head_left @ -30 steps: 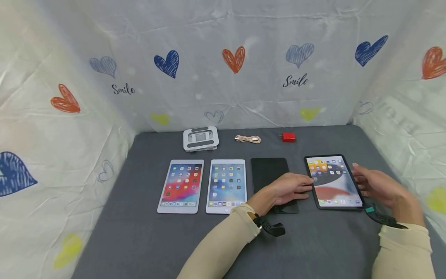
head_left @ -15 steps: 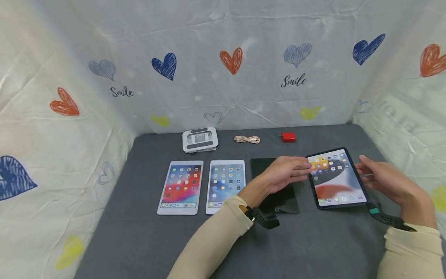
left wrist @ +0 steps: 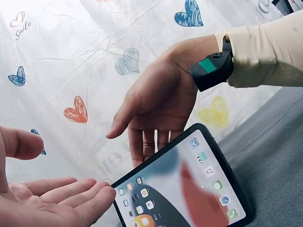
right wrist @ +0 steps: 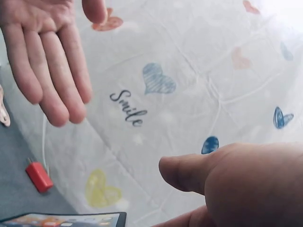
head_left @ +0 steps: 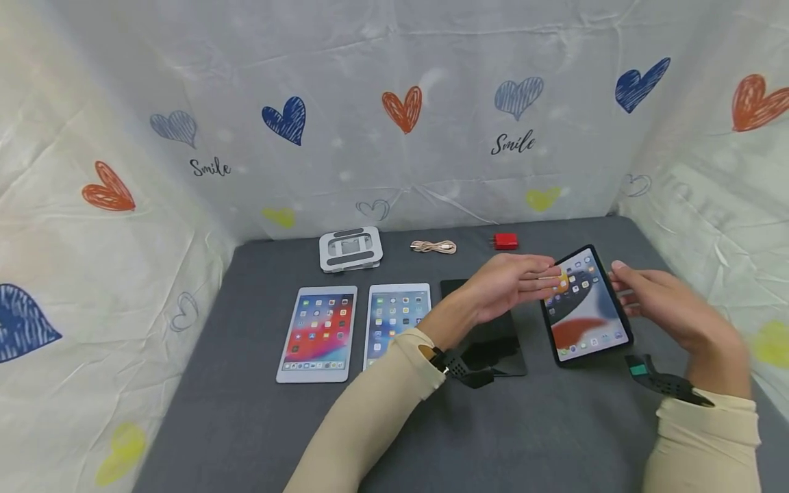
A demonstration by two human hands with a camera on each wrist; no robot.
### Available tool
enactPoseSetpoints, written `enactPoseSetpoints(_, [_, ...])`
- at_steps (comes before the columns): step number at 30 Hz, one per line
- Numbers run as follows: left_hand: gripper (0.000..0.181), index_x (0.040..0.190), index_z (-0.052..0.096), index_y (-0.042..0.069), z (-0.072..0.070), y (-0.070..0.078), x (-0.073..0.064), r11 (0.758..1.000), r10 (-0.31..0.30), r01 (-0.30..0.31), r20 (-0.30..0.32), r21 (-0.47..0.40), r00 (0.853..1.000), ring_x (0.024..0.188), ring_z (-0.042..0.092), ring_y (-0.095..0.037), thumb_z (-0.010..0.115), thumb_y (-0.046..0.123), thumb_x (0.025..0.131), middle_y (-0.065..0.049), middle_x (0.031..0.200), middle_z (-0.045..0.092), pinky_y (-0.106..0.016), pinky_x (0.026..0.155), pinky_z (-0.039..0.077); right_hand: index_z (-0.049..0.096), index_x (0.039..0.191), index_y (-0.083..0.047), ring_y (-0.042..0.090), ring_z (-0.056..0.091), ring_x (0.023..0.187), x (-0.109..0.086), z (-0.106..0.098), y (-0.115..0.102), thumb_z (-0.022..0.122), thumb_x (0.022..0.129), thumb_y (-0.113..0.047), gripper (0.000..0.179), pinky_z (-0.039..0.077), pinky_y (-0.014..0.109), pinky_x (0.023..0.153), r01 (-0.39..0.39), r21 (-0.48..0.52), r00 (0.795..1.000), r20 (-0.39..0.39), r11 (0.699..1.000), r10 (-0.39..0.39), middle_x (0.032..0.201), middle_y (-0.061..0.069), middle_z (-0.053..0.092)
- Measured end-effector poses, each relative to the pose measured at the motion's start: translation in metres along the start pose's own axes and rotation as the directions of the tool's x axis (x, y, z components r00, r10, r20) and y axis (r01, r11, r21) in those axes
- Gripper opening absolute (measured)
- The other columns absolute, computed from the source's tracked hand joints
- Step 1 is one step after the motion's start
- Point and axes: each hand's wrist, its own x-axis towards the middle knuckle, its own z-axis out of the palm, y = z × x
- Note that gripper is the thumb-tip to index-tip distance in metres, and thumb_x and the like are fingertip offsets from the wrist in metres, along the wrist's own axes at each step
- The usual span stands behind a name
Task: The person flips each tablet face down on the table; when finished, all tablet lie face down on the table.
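A black-framed tablet (head_left: 582, 311) with a lit screen of app icons stands turned and tilted between my hands at the right of the table. My left hand (head_left: 499, 291) has its fingers straight, their tips at the tablet's upper left edge. At the opposite edge is my right hand (head_left: 668, 301), thumb apart. In the left wrist view the right hand's fingers (left wrist: 148, 142) extend down and their tips go out of sight behind the tablet. A dark tablet (head_left: 493, 349) with its screen off lies partly under my left hand and forearm.
Two white tablets, one with a red-and-blue screen (head_left: 318, 332) and one with a blue screen (head_left: 394, 311), lie to the left. Along the back are a grey folding stand (head_left: 350, 250), a coiled cable (head_left: 434, 246) and a red charger plug (head_left: 505, 241). A heart-printed cloth (head_left: 407, 157) encloses the table.
The lit black-framed tablet has tilted and turned counter-clockwise, its top edge now farther back. Both hands have shifted farther back with it. The other tablets stay put.
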Motion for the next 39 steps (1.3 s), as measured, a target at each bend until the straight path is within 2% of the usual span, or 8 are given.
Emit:
enactPoseSetpoints(5, [0.038,0.148,0.064,0.000,0.003,0.005,-0.001,1.000,0.010,-0.011,0.013,0.016,1.000,0.145,0.063,-0.034,0.061,0.016,0.114,-0.014,0.145,0.072,-0.048,0.123,0.049,0.037,0.150,0.027,-0.003,0.060,0.098,0.000,0.008,-0.017,0.025,0.119,-0.047,0.082,0.060,0.016,0.076,0.002,-0.019,1.000,-0.026,1.000,-0.003,0.149,0.044,0.046])
enactPoseSetpoints(11, [0.046,0.157,0.053,-0.006,0.008,0.006,-0.002,0.999,0.013,-0.015,0.052,0.034,0.999,0.150,0.058,-0.034,0.055,0.016,0.116,-0.022,0.160,0.058,-0.049,0.127,0.045,0.043,0.149,0.025,0.001,0.062,0.099,0.001,0.018,-0.033,0.027,0.119,-0.050,0.082,0.060,0.016,0.076,0.018,-0.020,0.999,-0.035,1.000,-0.018,0.147,0.041,0.051])
enactPoseSetpoints(15, [0.049,0.159,0.050,-0.006,0.009,0.006,-0.001,1.000,0.007,-0.008,0.035,0.028,0.999,0.154,0.052,-0.036,0.054,0.017,0.117,-0.022,0.162,0.056,-0.049,0.128,0.044,0.044,0.150,0.023,0.005,0.066,0.101,0.002,0.027,-0.042,0.027,0.118,-0.054,0.084,0.061,0.018,0.079,0.025,-0.021,0.999,-0.021,0.999,-0.025,0.146,0.039,0.054])
enactPoseSetpoints(20, [0.048,0.158,0.050,-0.006,0.007,0.004,0.001,1.000,0.004,-0.004,-0.009,0.025,1.000,0.157,0.049,-0.035,0.052,0.020,0.118,-0.019,0.166,0.053,-0.050,0.128,0.046,0.043,0.154,0.018,0.022,0.071,0.109,0.005,0.040,-0.053,0.027,0.117,-0.059,0.087,0.063,0.042,0.095,0.030,-0.039,0.999,0.011,0.999,-0.030,0.145,0.035,0.057])
enactPoseSetpoints(23, [0.045,0.154,0.056,-0.004,0.006,0.002,0.001,1.000,0.013,-0.013,-0.052,0.014,0.999,0.155,0.051,-0.035,0.051,0.022,0.117,-0.018,0.165,0.054,-0.053,0.127,0.047,0.042,0.157,0.017,0.033,0.071,0.116,0.007,0.049,-0.059,0.028,0.117,-0.060,0.088,0.058,0.060,0.105,0.042,-0.031,0.999,0.034,0.999,-0.041,0.148,0.035,0.056])
enactPoseSetpoints(26, [0.044,0.153,0.058,0.000,0.004,0.001,-0.001,1.000,0.026,-0.027,-0.096,-0.008,0.995,0.153,0.053,-0.038,0.050,0.024,0.117,-0.018,0.163,0.056,-0.056,0.125,0.048,0.038,0.159,0.016,0.046,0.067,0.127,0.008,0.055,-0.064,0.028,0.117,-0.060,0.088,0.051,0.069,0.114,0.056,-0.023,0.997,0.052,0.998,-0.055,0.155,0.037,0.052])
enactPoseSetpoints(32, [0.052,0.162,0.047,0.000,-0.005,0.001,-0.008,0.998,0.011,-0.020,-0.139,-0.062,0.990,0.151,0.052,-0.047,0.049,0.026,0.117,-0.022,0.166,0.050,-0.063,0.122,0.049,0.040,0.162,0.012,0.053,0.056,0.144,0.011,0.061,-0.058,0.028,0.119,-0.056,0.082,0.042,0.070,0.123,0.076,0.021,0.994,0.074,0.997,-0.077,0.160,0.036,0.050])
enactPoseSetpoints(39, [0.059,0.167,0.043,0.011,-0.024,0.003,-0.017,0.997,-0.055,0.045,-0.206,-0.057,0.977,0.149,0.051,-0.048,0.055,0.033,0.114,-0.020,0.167,0.048,-0.067,0.113,0.056,0.040,0.163,0.011,0.050,0.049,0.153,0.020,0.068,-0.026,0.027,0.118,-0.058,0.083,0.045,0.059,0.125,0.051,0.085,0.988,0.140,0.995,-0.062,0.164,0.034,0.048])
